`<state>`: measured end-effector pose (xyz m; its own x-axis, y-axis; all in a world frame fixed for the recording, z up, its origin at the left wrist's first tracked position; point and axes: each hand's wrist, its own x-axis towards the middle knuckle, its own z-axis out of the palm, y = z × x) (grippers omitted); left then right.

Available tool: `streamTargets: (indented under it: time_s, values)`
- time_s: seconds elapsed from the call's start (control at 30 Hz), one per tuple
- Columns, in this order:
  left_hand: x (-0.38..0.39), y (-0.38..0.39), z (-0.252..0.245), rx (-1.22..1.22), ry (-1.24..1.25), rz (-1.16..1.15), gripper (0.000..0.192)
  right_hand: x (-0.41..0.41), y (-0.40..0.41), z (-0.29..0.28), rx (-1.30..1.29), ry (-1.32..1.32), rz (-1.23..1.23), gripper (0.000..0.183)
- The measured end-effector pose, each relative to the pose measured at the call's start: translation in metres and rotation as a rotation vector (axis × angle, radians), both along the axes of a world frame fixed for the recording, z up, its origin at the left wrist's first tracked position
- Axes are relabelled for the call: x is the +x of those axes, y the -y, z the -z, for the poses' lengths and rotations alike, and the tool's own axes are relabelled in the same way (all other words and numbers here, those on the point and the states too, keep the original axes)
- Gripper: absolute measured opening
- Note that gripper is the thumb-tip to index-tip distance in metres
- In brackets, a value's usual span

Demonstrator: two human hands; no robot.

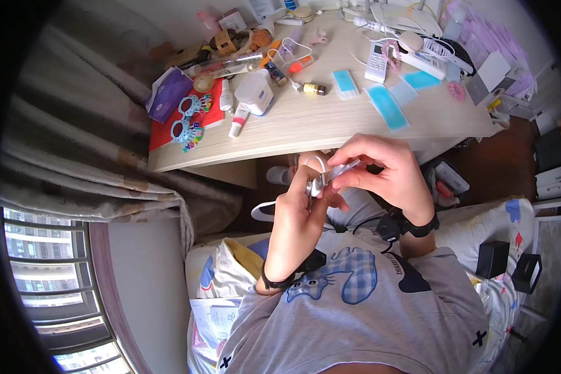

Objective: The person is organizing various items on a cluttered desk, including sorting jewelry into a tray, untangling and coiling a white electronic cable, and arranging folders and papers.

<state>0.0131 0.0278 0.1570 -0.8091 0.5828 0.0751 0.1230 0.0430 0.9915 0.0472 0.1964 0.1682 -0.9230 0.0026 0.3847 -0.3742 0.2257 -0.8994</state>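
My left hand [295, 219] grips a bundled white cable [315, 186], and a loop of it hangs out on the left side. Thumb and fingers of my right hand [385, 173] pinch a small translucent piece [348, 168] right beside the bundle. Whether that piece is fixed to the cable I cannot tell, as my fingers cover part of both. Both hands are close together over my lap, just below the front edge of the desk [308, 124]. Each wrist wears a black strap with a small black unit.
On the desk lie blue gel-like strips [387, 106], a brown bottle [314, 89], a white tub [255, 93], novelty glasses [187, 121], a tissue pack [169, 93] and a white remote control [377, 61]. Two black boxes [492, 260] rest on the bed at right. A curtain [89, 154] hangs at left.
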Motion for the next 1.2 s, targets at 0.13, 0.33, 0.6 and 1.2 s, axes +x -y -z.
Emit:
streamTargets:
  time_s: [0.13, 0.33, 0.6, 1.2]
  values:
    - [-0.006, -0.003, 0.004, 0.017, 0.067, 0.062, 0.005, 0.003, -0.007, 0.008, -0.149, -0.053, 0.006, 0.024]
    - [-0.005, -0.018, -0.003, 0.222, 0.224, 0.127, 0.016, 0.006, -0.012, 0.016, -0.331, -0.066, 0.05, 0.021]
    - [-0.027, -0.002, 0.006, 0.634, 0.314, -0.196, 0.008, 0.044, -0.075, 0.048, -0.579, -0.041, -0.3, 0.012]
    - [-0.031, -0.004, -0.002, 1.052, 0.642, 0.031, 0.027, -0.028, 0.025, 0.073, 0.109, 0.098, -0.511, 0.056]
